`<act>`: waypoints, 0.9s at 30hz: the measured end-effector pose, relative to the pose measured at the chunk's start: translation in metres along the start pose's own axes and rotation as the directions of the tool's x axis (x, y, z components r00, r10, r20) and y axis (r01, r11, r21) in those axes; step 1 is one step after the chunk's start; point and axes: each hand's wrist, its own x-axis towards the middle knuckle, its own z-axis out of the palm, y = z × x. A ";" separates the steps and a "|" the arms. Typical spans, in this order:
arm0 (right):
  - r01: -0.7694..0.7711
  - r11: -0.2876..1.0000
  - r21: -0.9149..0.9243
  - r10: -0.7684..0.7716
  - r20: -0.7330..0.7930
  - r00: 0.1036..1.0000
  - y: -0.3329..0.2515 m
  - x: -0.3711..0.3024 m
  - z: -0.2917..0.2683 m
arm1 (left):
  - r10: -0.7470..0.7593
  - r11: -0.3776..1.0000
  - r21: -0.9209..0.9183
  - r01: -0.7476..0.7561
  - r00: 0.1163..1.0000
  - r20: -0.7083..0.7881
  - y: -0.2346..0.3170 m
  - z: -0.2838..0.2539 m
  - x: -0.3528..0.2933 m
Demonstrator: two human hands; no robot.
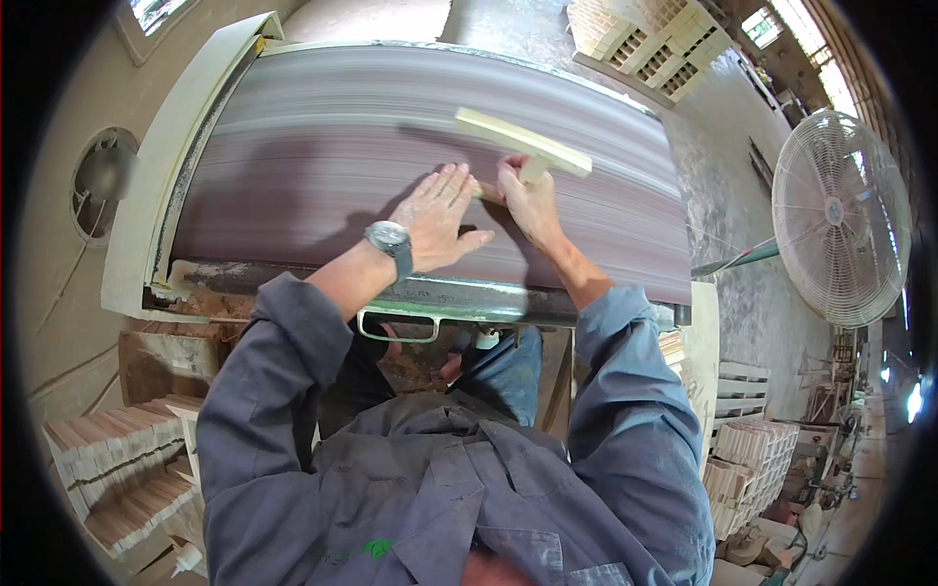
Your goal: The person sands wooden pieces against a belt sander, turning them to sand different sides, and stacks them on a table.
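A wide sanding belt [293, 195], brown and streaked with pale lines, stretches in front of me. My right hand [531, 205] is closed round the short stem of a pale T-shaped wooden piece [523, 142], whose long bar stands above the belt and slants down to the right. Under my right fingers, a strip of wood [489, 192] reaches toward my left fingertips; whether it belongs to the same piece I cannot tell. My left hand [435, 217], a watch on its wrist, is stretched flat with the thumb apart, its fingertips at that strip's left end.
A metal rail with a pale handle [399, 339] runs along the machine's near edge. Stacked wooden pieces [117, 444] stand at lower left, more stacks [752, 464] at lower right. A large fan [833, 210] is on the right. Beyond the machine stands a pallet of wood blocks [650, 39].
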 end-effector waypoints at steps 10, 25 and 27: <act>-0.079 0.963 0.256 0.141 -0.234 0.962 -0.061 -0.084 -0.046 | -0.355 0.807 -0.588 0.058 0.843 -0.404 0.077 -0.013 -0.022; -0.276 0.908 0.316 0.129 0.416 0.900 -0.123 -0.102 0.040 | -0.922 0.072 -0.983 -0.167 0.364 -0.129 -0.049 -0.131 -0.072; 0.106 0.971 0.216 -0.128 0.089 0.988 -0.128 -0.089 0.038 | -0.912 0.097 -0.983 -0.154 0.382 -0.150 -0.055 -0.126 -0.075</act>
